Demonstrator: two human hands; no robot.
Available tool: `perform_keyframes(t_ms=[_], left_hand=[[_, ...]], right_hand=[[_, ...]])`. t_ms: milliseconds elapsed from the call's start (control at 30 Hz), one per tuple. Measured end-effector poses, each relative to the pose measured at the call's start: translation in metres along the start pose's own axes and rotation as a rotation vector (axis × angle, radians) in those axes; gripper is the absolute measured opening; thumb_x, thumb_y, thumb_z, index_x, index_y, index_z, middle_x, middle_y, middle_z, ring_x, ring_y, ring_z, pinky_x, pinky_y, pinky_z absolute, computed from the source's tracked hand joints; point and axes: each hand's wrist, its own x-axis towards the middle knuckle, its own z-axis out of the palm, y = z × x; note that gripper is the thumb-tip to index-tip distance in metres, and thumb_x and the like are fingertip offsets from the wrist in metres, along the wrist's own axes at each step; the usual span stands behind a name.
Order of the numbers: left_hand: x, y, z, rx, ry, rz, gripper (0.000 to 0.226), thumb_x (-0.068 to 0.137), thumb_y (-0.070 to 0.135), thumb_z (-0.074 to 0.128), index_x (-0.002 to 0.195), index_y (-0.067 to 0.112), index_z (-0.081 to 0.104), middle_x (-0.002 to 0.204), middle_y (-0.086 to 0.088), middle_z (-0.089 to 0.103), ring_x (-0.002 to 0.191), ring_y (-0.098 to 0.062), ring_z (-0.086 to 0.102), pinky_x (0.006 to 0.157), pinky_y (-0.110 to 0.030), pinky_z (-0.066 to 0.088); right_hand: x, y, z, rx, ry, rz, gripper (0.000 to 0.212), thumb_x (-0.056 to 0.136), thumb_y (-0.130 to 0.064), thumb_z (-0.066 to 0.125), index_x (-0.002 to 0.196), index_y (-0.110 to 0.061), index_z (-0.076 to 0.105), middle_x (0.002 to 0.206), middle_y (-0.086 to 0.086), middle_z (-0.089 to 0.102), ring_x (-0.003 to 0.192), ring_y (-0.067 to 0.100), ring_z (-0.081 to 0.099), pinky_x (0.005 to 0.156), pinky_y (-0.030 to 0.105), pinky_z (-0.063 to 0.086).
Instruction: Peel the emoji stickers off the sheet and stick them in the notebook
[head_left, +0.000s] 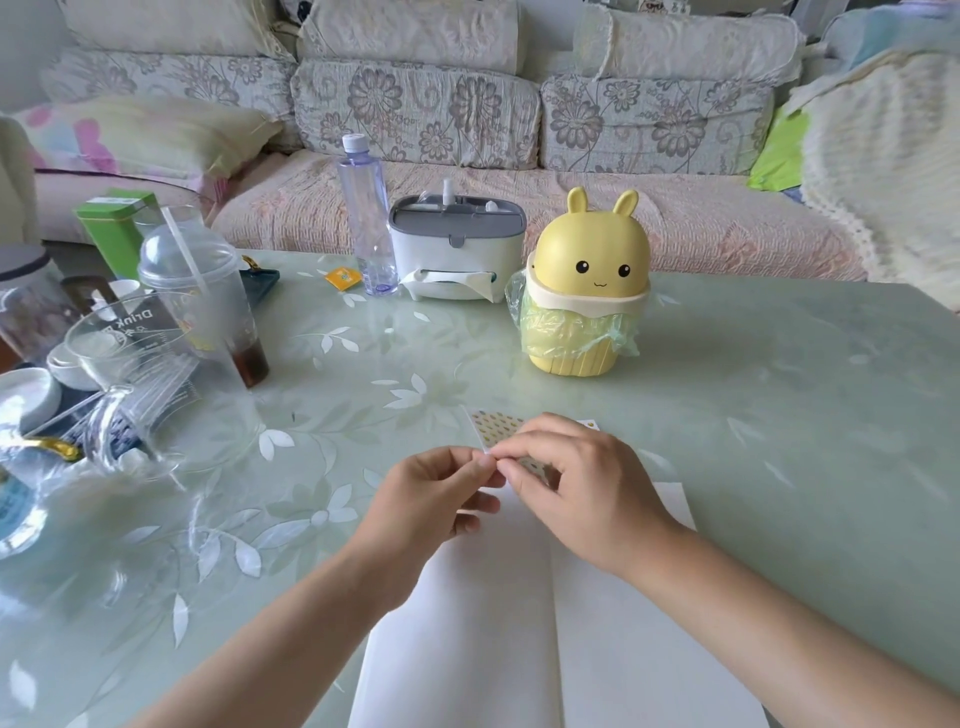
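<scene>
A small sheet of yellow emoji stickers (497, 425) is lifted just above the table, over the far edge of the open white notebook (493, 613). My left hand (434, 496) pinches the sheet's near left corner with thumb and fingers curled. My right hand (576, 486) covers most of the sheet from the right, its fingertips pinching at the same corner beside the left thumb. Only the sheet's far left part and a sliver with one sticker by the right knuckles show. Both notebook pages I can see are blank.
A yellow bunny-shaped bin (582, 291) with a green liner stands behind the sheet. Further back are a white tissue box (452, 254) and a clear water bottle (363, 218). Plastic cups (202, 291), glass bowls and dishes crowd the left side. A sofa lies beyond the table.
</scene>
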Motion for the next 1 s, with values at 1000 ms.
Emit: perform_keyframes(t_ms=[1000], left_hand=[[-0.001, 0.004, 0.018, 0.011, -0.019, 0.160, 0.016, 0.097, 0.016, 0.064, 0.091, 0.011, 0.077, 0.083, -0.003, 0.073, 0.070, -0.014, 0.066, 0.060, -0.023, 0.051]], right_hand=[[0.013, -0.013, -0.038, 0.370, -0.202, 0.502, 0.017, 0.091, -0.025, 0.070, 0.076, -0.022, 0.078, 0.050, -0.009, 0.059, 0.048, 0.005, 0.050, 0.056, 0.022, 0.045]])
